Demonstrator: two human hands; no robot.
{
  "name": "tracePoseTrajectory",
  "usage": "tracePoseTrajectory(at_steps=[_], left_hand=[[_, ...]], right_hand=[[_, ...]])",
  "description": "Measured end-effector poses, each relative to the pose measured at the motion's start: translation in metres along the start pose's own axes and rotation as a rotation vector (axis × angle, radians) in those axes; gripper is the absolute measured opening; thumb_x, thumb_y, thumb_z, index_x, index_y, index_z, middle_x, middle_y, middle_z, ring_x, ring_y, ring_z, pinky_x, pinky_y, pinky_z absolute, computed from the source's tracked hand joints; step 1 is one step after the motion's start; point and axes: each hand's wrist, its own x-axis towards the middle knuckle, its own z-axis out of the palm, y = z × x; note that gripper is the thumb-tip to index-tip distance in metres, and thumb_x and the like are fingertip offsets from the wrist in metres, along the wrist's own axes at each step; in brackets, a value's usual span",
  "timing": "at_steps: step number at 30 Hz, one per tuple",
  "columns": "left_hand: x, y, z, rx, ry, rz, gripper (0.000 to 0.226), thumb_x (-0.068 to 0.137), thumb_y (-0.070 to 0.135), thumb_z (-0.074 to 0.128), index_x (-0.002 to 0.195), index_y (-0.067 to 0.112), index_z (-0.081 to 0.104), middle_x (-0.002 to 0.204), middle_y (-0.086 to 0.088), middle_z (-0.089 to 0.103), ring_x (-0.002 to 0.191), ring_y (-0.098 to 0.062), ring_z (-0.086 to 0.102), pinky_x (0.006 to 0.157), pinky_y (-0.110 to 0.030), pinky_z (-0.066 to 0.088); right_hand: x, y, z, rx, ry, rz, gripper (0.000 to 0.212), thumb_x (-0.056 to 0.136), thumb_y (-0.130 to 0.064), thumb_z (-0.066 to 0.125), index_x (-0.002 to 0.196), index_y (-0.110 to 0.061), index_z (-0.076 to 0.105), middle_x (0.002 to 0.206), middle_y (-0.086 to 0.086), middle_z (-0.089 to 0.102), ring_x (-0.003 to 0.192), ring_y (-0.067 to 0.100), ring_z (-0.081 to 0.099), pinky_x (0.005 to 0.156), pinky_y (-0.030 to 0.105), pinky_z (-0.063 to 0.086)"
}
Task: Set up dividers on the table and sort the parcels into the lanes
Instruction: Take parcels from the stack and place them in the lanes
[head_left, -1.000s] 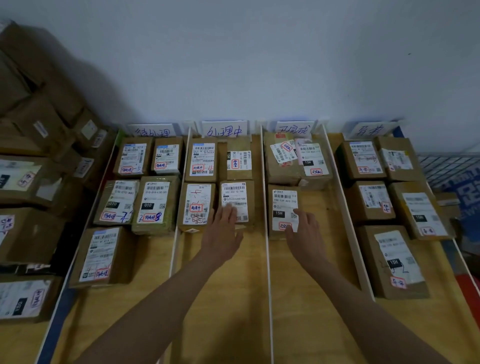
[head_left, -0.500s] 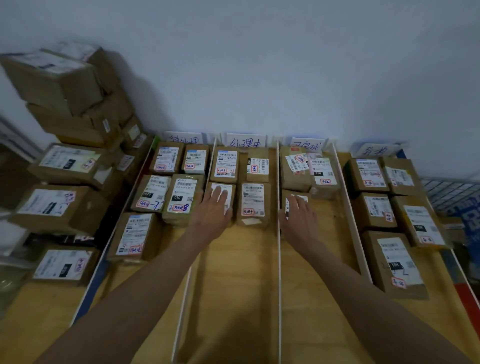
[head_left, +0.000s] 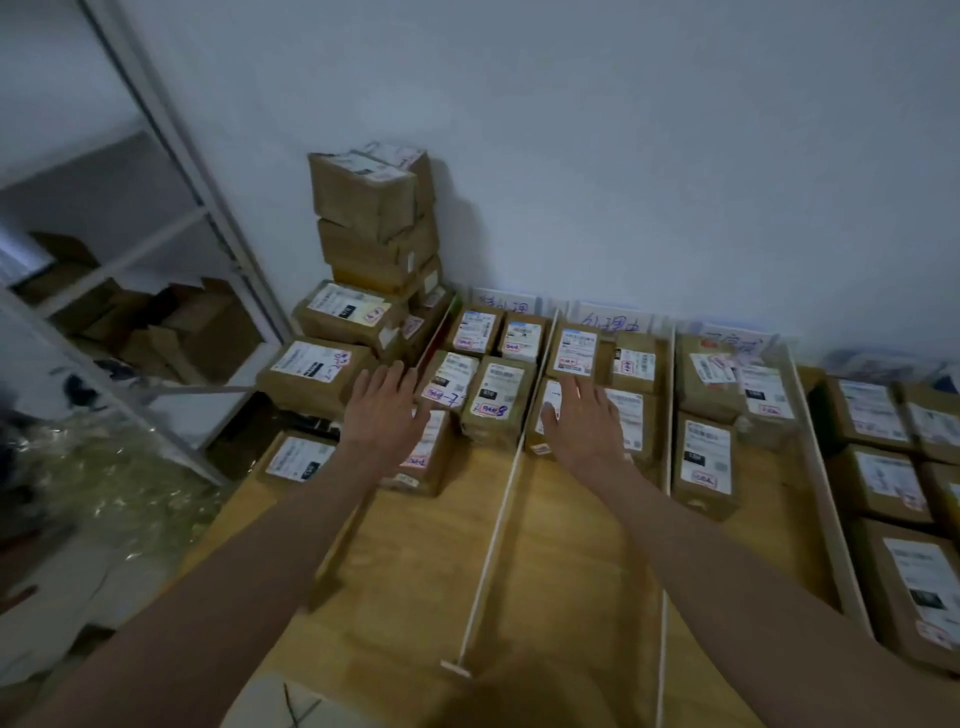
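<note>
With both arms stretched forward over the wooden table (head_left: 571, 545), neither hand grips anything. The left hand (head_left: 382, 410) is flat and palm down, fingers spread, above the left edge of the table; it overlaps the front parcel (head_left: 431, 457) of the leftmost lane, and whether it touches that parcel cannot be told. The right hand (head_left: 584, 426) is likewise flat with fingers spread, lying over the near-left parcel (head_left: 545, 415) of the second lane; it appears to rest on the label, though contact is not certain.

Between the two hands runs a thin white divider (head_left: 506, 499), leading from the wall to the near part of the table. A second divider (head_left: 667, 467) bounds the second lane on its right, and a third divider (head_left: 826, 499) closes the lane beyond it. Labelled cardboard parcels sit at the wall end of every lane: five in the leftmost lane, four in the second, about three in the third, including a near parcel (head_left: 704, 467), and several more in the rightmost lane (head_left: 893, 467). Handwritten paper signs (head_left: 610, 322) stand against the wall at the head of the lanes.

Left of the table, unsorted parcels are stacked against the wall in a pile (head_left: 374, 223). A metal shelf rack (head_left: 197, 208) stands further left.
</note>
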Motion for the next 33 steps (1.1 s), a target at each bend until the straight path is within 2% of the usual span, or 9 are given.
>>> tracePoseTrajectory(at_steps=[3, 7, 12, 15, 20, 28, 33], left_hand=[[-0.009, -0.038, -0.008, -0.022, 0.038, -0.046, 0.057, 0.102, 0.045, 0.032, 0.149, 0.014, 0.034, 0.157, -0.009, 0.033, 0.145, -0.028, 0.027, 0.122, -0.045, 0.015], [-0.009, -0.088, -0.009, -0.038, 0.043, -0.07, 0.056, 0.102, 0.041, 0.033, 0.152, 0.014, 0.03, 0.158, -0.009, 0.031, 0.146, -0.027, 0.026, 0.122, -0.045, 0.015], [0.006, -0.152, 0.003, -0.04, -0.007, -0.054, 0.058, 0.102, 0.043, 0.03, 0.153, 0.014, 0.027, 0.16, -0.009, 0.026, 0.149, -0.027, 0.022, 0.122, -0.047, 0.014], [0.018, -0.192, 0.014, -0.043, -0.012, -0.02, 0.057, 0.102, 0.044, 0.031, 0.151, 0.015, 0.027, 0.159, -0.008, 0.028, 0.147, -0.026, 0.024, 0.122, -0.048, 0.015], [0.047, -0.25, 0.035, -0.109, -0.021, 0.038, 0.055, 0.102, 0.047, 0.028, 0.149, 0.019, 0.029, 0.155, -0.005, 0.034, 0.146, -0.025, 0.028, 0.122, -0.05, 0.015], [0.083, -0.298, 0.061, -0.202, -0.085, 0.041, 0.056, 0.101, 0.049, 0.032, 0.15, 0.02, 0.03, 0.156, -0.008, 0.033, 0.147, -0.028, 0.027, 0.121, -0.05, 0.021], [0.103, -0.301, 0.064, -0.321, -0.175, -0.047, 0.065, 0.101, 0.049, 0.038, 0.153, 0.011, 0.023, 0.157, -0.014, 0.03, 0.146, -0.032, 0.029, 0.118, -0.051, 0.028]], right_hand=[[0.0, -0.04, 0.004, 0.003, -0.003, -0.049, 0.051, 0.102, -0.035, 0.042, 0.148, -0.015, 0.035, 0.149, 0.009, 0.042, 0.14, 0.028, 0.035, 0.114, 0.044, 0.033], [0.003, -0.087, 0.017, 0.008, -0.014, -0.065, 0.053, 0.103, -0.036, 0.041, 0.151, -0.017, 0.031, 0.154, 0.008, 0.036, 0.145, 0.027, 0.029, 0.118, 0.045, 0.03], [0.01, -0.14, 0.045, -0.007, -0.014, -0.018, 0.054, 0.103, -0.037, 0.04, 0.152, -0.016, 0.031, 0.154, 0.008, 0.038, 0.143, 0.028, 0.033, 0.117, 0.046, 0.031], [0.014, -0.171, 0.065, -0.014, -0.017, 0.021, 0.054, 0.102, -0.037, 0.041, 0.151, -0.016, 0.031, 0.151, 0.008, 0.041, 0.14, 0.029, 0.037, 0.114, 0.046, 0.034], [0.027, -0.226, 0.098, 0.004, -0.057, 0.081, 0.052, 0.104, -0.036, 0.04, 0.15, -0.015, 0.031, 0.152, 0.008, 0.039, 0.141, 0.029, 0.035, 0.114, 0.046, 0.033], [0.052, -0.288, 0.139, 0.072, -0.124, 0.173, 0.049, 0.102, -0.033, 0.042, 0.147, -0.015, 0.034, 0.145, 0.007, 0.044, 0.134, 0.027, 0.042, 0.111, 0.045, 0.039], [0.076, -0.306, 0.155, 0.291, -0.206, 0.241, 0.047, 0.102, -0.025, 0.045, 0.146, -0.014, 0.033, 0.14, 0.013, 0.05, 0.122, 0.032, 0.055, 0.1, 0.048, 0.05]])
